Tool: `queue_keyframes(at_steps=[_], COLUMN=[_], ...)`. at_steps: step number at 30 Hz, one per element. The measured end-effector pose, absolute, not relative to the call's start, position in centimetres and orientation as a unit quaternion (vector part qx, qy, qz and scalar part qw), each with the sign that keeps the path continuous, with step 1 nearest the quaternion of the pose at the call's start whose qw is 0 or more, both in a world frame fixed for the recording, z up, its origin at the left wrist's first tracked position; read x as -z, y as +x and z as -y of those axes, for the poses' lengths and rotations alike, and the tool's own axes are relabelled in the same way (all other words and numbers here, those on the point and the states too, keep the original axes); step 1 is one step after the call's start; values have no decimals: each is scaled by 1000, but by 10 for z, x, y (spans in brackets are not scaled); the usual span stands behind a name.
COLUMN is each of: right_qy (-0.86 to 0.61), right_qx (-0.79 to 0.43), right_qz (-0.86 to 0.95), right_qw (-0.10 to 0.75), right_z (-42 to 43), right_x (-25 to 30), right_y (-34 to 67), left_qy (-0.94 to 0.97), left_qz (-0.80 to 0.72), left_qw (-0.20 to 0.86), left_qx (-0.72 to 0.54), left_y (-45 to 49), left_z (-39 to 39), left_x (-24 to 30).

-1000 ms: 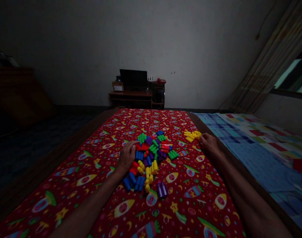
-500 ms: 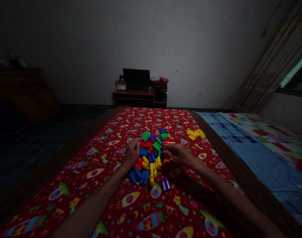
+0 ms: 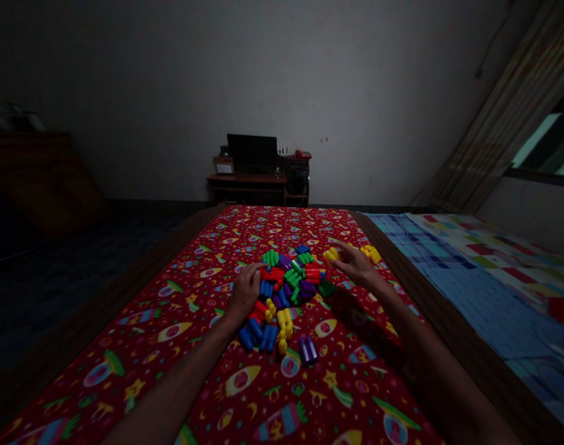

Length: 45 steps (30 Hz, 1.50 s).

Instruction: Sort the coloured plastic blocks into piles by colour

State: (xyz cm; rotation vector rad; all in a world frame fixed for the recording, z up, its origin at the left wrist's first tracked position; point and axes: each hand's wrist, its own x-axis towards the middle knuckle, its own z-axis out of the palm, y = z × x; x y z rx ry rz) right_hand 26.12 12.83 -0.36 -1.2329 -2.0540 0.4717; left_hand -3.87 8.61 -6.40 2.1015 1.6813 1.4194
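Note:
A heap of plastic peg blocks (image 3: 286,281) in red, blue, green, purple and yellow lies on a red bedsheet printed with rockets and stars (image 3: 202,352). My left hand (image 3: 244,293) rests on the heap's near left side, its fingers over red and blue blocks, with nothing visibly gripped. Upper right of the heap, my right hand (image 3: 353,264) reaches out with a yellow block (image 3: 330,254) pinched at its fingertips. A small group of yellow blocks (image 3: 370,253) lies just beyond that hand. A purple block (image 3: 308,350) sits apart below the heap.
A dark wooden bed edge (image 3: 443,315) runs along the sheet's right side, with a checkered cloth (image 3: 476,278) beyond it. A low desk (image 3: 244,180) with a monitor (image 3: 252,153) stands against the far wall. A curtain (image 3: 499,111) hangs at the right.
My right hand has moved from over the heap out to the upper right, and one yellow block now sits apart from its group at the fingertips. My left hand has barely moved.

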Motion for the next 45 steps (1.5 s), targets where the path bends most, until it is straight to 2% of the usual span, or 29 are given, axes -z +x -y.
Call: queue_keyframes(at_steps=[4,10,16,19,22,25,30,33,39,42,45], right_qy=[-591,-644,-665,-617,-490,-343,-189,-171,-196,-196,-208], right_qx=[-40,-45,65,24,-89,-184,-178,-156,-80,-130,-208], right_qz=[729,696,667,696,785,867,949,963,970,962,937], right_qw=[343,314,330,366,369,312,178,139,121,138,190], right_z=[-152,-160,-158,-148,-124,-89,-49,-45,-41,-39,-48], right_x=[21,47,44,26,12,10,22,29,42,35,15], right_y=[312,351,352,328,281,224,172,172,178,178,187], left_qy=[692,688,690,688,689,692,695,695,691,691,690], left_qz=[-554,-555,-555,-558,-559,-555,-553,-553,-556,-556,-556], left_qw=[49,57,60,57,53,48,44,45,53,54,54], left_qx=[-461,-464,-462,-460,-458,-459,-458,-457,-459,-459,-460], left_y=[-39,-39,-38,-38,-38,-38,-38,-38,-39,-38,-37], left_z=[-86,-85,-83,-83,-84,-85,-86,-86,-87,-86,-85], left_x=[63,64,62,62,63,65,64,64,65,64,63])
